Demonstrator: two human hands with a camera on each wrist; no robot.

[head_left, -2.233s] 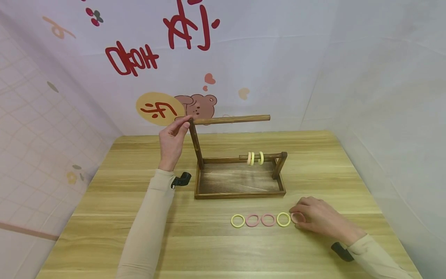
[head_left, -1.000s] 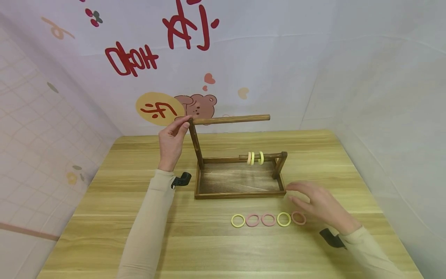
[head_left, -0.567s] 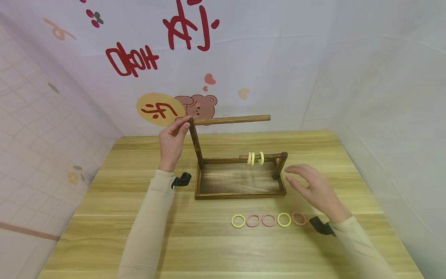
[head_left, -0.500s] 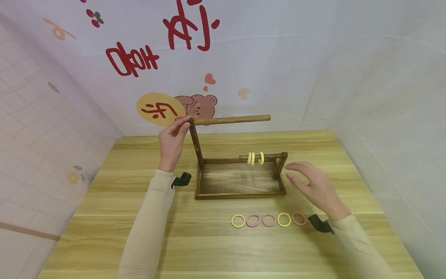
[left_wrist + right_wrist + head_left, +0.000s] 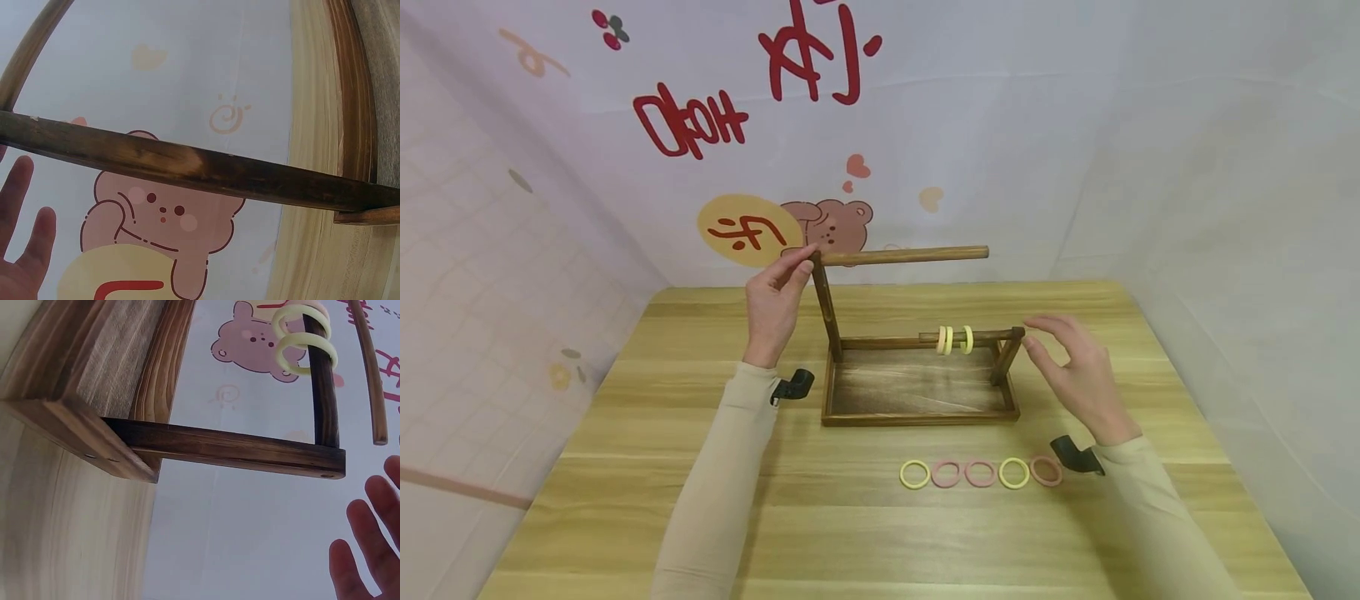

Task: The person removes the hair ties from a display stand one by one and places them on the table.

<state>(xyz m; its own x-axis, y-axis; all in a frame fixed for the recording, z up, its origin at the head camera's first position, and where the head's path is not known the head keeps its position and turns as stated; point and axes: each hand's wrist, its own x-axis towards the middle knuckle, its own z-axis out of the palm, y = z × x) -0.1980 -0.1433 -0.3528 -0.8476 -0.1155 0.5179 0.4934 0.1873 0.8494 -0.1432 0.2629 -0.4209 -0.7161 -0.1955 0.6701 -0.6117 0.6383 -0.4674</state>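
A dark wooden stand (image 5: pixel 921 419) has a tray base, a tall left post with a long upper bar, and a short right post with a lower bar. Three rings (image 5: pixel 967 340), two yellow and one pale pinkish, hang on the lower bar. My left hand (image 5: pixel 772 308) pinches the top of the tall post between thumb and forefinger; in the left wrist view other fingers (image 5: pixel 39 244) stick out free. My right hand (image 5: pixel 1078 367) is at the short post's top end, thumb and forefinger spread on either side of it. Whether they touch it is unclear. Its other fingers (image 5: pixel 369 525) extend.
In front of the stand a row of rings lies flat on the wooden table (image 5: pixel 850 533): a yellow ring (image 5: pixel 915 487) at the left end, then pink and yellow ones. A printed white cloth (image 5: pixel 1000 125) hangs behind and along the sides.
My right hand has left the rightmost ring in the row and moved up and back to the short post's top. The left hand stays at the tall post; the view has shifted slightly.
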